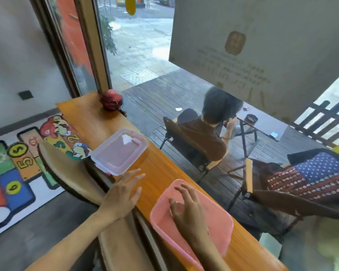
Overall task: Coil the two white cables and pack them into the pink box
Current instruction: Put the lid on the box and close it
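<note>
The pink box (219,222) stands open on the wooden counter (160,173), near its front end. My right hand (186,210) reaches down into the box with its fingers spread and curled, palm down. Only slivers of white cable (171,212) show at the edge of that hand; the rest is hidden under it. My left hand (123,194) hovers flat over the counter's left edge, fingers apart, holding nothing. It lies between the box and the translucent pink lid (119,151), which rests further along the counter.
A red round ornament (111,101) sits at the counter's far end by the window frame. A tan chair back (67,173) stands left of the counter. Beyond the glass, a person sits on a chair on the deck.
</note>
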